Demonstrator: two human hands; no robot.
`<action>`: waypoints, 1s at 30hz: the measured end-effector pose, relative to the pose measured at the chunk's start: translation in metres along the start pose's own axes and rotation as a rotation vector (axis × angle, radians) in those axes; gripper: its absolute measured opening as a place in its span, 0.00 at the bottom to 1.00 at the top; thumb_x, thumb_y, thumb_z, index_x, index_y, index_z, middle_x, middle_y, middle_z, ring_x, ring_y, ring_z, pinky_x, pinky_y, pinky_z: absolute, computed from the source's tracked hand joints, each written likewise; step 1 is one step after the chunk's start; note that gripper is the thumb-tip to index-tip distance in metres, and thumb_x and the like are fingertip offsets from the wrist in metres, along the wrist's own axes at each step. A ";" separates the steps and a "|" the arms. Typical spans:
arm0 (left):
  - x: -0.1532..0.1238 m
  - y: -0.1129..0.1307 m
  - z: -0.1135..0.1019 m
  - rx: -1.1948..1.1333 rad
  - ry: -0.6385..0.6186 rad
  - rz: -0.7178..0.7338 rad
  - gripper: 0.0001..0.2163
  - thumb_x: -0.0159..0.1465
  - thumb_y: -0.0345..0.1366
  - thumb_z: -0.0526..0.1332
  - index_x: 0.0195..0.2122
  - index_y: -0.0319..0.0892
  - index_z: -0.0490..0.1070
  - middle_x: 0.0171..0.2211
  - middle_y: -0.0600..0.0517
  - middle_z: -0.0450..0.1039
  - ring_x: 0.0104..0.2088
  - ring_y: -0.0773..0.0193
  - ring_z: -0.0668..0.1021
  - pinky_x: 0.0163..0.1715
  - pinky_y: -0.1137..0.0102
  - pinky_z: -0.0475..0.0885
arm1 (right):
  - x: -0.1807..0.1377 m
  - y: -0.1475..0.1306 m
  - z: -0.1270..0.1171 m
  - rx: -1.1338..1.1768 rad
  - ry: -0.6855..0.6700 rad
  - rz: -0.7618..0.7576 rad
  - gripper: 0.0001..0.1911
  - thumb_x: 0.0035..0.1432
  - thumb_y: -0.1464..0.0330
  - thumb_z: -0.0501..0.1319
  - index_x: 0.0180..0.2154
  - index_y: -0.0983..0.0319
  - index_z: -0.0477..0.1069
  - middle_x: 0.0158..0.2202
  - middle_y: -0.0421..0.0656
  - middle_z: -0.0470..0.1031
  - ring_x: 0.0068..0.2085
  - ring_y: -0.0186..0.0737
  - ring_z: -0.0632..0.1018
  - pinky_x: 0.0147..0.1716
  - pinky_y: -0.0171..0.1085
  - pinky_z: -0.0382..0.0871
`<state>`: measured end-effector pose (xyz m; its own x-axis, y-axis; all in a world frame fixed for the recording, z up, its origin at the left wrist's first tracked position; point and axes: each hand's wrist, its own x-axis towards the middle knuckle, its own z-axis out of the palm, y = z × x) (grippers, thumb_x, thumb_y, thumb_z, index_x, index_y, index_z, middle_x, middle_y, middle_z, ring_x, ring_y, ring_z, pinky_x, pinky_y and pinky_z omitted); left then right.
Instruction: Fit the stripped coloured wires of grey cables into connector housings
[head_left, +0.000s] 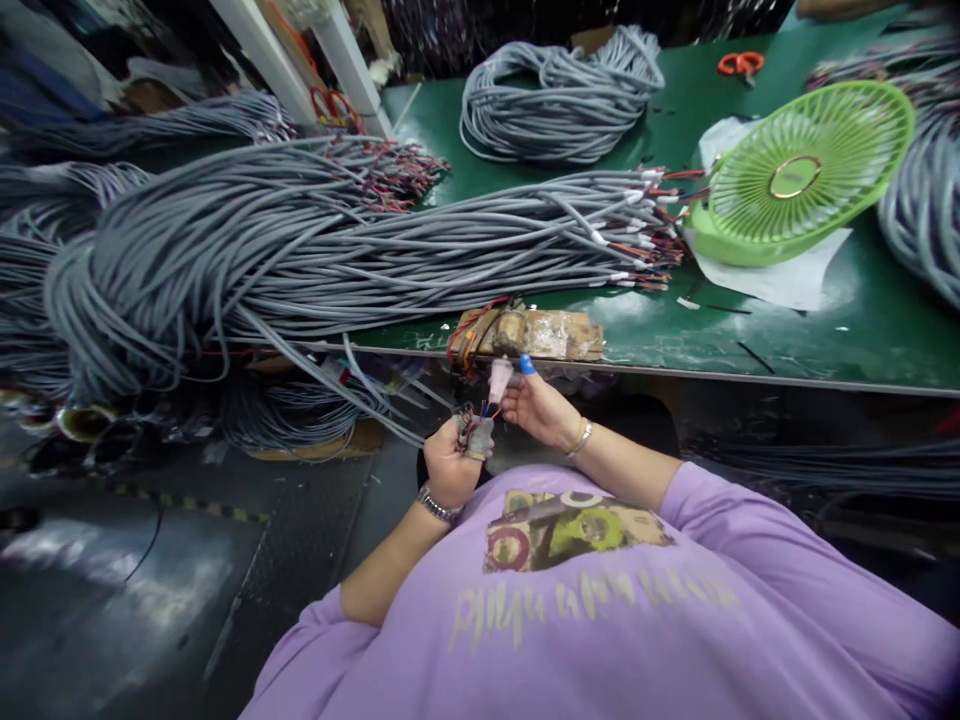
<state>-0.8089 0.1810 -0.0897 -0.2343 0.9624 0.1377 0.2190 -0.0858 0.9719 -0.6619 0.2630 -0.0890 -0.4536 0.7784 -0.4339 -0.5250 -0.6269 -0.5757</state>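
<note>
My left hand [452, 465] is closed around the end of a grey cable [478, 438], from which thin coloured wires [487, 409] fan out. My right hand [551, 412] is just beyond it, its thumb and fingers pinched together by the wire tips; a blue cover [527, 365] sits on one fingertip. What the pinch holds is too small to make out. A whitish tapered piece [500, 381] stands against those fingers, below the bench edge. Just above, a taped wooden block [555, 335] with red and dark leads lies on the bench edge.
A long bundle of grey cables [420, 250] with stripped ends covers the left of the green bench [810, 345]. Behind it lies a coiled cable bundle [559, 95]. A green fan [810, 175] and orange-handled scissors [741, 65] are on the right. More cables [296, 415] hang below.
</note>
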 end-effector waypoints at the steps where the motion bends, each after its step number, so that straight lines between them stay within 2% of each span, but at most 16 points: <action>1: -0.001 0.001 -0.001 -0.081 -0.050 -0.062 0.09 0.54 0.42 0.68 0.30 0.41 0.76 0.21 0.53 0.75 0.19 0.68 0.75 0.22 0.74 0.71 | -0.001 0.000 -0.003 -0.011 0.016 0.003 0.24 0.56 0.47 0.59 0.30 0.63 0.70 0.26 0.42 0.74 0.25 0.31 0.71 0.23 0.30 0.63; 5: 0.001 0.003 -0.001 -0.336 -0.190 -0.245 0.18 0.52 0.50 0.69 0.31 0.38 0.76 0.25 0.48 0.78 0.23 0.64 0.79 0.26 0.71 0.74 | -0.003 -0.002 -0.013 -0.061 0.072 -0.038 0.16 0.54 0.56 0.65 0.29 0.63 0.70 0.26 0.41 0.73 0.24 0.30 0.70 0.23 0.30 0.63; 9: 0.006 0.000 0.004 -0.490 -0.199 -0.319 0.22 0.52 0.53 0.67 0.34 0.37 0.76 0.30 0.44 0.80 0.29 0.59 0.82 0.32 0.67 0.77 | -0.008 -0.004 -0.021 -0.150 0.078 -0.120 0.16 0.47 0.57 0.69 0.28 0.62 0.69 0.26 0.40 0.73 0.25 0.30 0.70 0.23 0.31 0.62; 12: 0.008 -0.001 0.007 -0.506 -0.193 -0.366 0.21 0.53 0.52 0.67 0.34 0.36 0.73 0.31 0.43 0.80 0.28 0.60 0.82 0.21 0.74 0.71 | -0.011 -0.003 -0.026 -0.291 0.073 -0.189 0.18 0.44 0.56 0.70 0.28 0.62 0.70 0.27 0.40 0.73 0.25 0.30 0.69 0.24 0.31 0.60; 14: 0.007 0.000 0.008 -0.477 -0.215 -0.373 0.21 0.54 0.49 0.68 0.39 0.37 0.72 0.31 0.44 0.79 0.22 0.65 0.79 0.12 0.79 0.59 | -0.015 -0.001 -0.028 -0.438 0.069 -0.234 0.18 0.45 0.55 0.69 0.28 0.62 0.70 0.26 0.39 0.72 0.24 0.30 0.67 0.24 0.32 0.59; 16: 0.006 0.001 0.008 -0.436 -0.237 -0.356 0.21 0.54 0.44 0.68 0.44 0.38 0.70 0.34 0.45 0.79 0.19 0.70 0.75 0.11 0.80 0.55 | -0.020 -0.001 -0.030 -0.636 0.035 -0.301 0.16 0.49 0.56 0.66 0.29 0.62 0.72 0.26 0.39 0.71 0.25 0.31 0.67 0.26 0.33 0.60; 20: 0.004 0.003 0.009 -0.372 -0.232 -0.294 0.23 0.51 0.35 0.69 0.48 0.41 0.68 0.44 0.47 0.76 0.21 0.76 0.71 0.21 0.77 0.69 | -0.037 -0.010 -0.025 -1.142 -0.082 -0.553 0.09 0.56 0.61 0.61 0.32 0.60 0.74 0.29 0.42 0.72 0.30 0.37 0.69 0.33 0.38 0.62; 23: 0.003 0.003 0.010 -0.341 -0.246 -0.251 0.25 0.50 0.30 0.69 0.50 0.43 0.68 0.48 0.47 0.73 0.21 0.78 0.68 0.23 0.77 0.68 | -0.050 -0.015 -0.015 -1.413 -0.125 -0.660 0.08 0.56 0.63 0.62 0.32 0.60 0.74 0.29 0.43 0.70 0.31 0.38 0.68 0.34 0.39 0.61; 26: 0.001 -0.001 0.014 -0.304 -0.296 -0.198 0.29 0.49 0.29 0.69 0.53 0.44 0.65 0.46 0.48 0.73 0.24 0.75 0.70 0.25 0.76 0.68 | -0.055 -0.010 -0.009 -1.351 -0.218 -0.566 0.13 0.55 0.59 0.64 0.39 0.61 0.74 0.29 0.42 0.71 0.28 0.36 0.67 0.29 0.36 0.62; 28: 0.000 -0.004 0.017 -0.244 -0.345 -0.126 0.31 0.48 0.28 0.68 0.54 0.43 0.63 0.43 0.49 0.75 0.30 0.69 0.75 0.31 0.73 0.72 | -0.054 -0.002 -0.007 -1.220 -0.274 -0.506 0.17 0.54 0.57 0.65 0.42 0.62 0.72 0.30 0.42 0.72 0.28 0.35 0.69 0.28 0.35 0.64; 30: 0.000 -0.009 0.020 -0.155 -0.368 -0.041 0.32 0.48 0.26 0.66 0.55 0.42 0.62 0.43 0.49 0.75 0.38 0.62 0.77 0.40 0.68 0.74 | -0.051 0.006 -0.006 -1.132 -0.303 -0.527 0.16 0.54 0.58 0.66 0.39 0.63 0.72 0.31 0.42 0.74 0.30 0.36 0.71 0.30 0.35 0.66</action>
<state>-0.7913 0.1867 -0.1024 0.1214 0.9914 0.0479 0.0645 -0.0560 0.9963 -0.6378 0.2198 -0.0746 -0.6021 0.7903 0.1134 0.1434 0.2467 -0.9584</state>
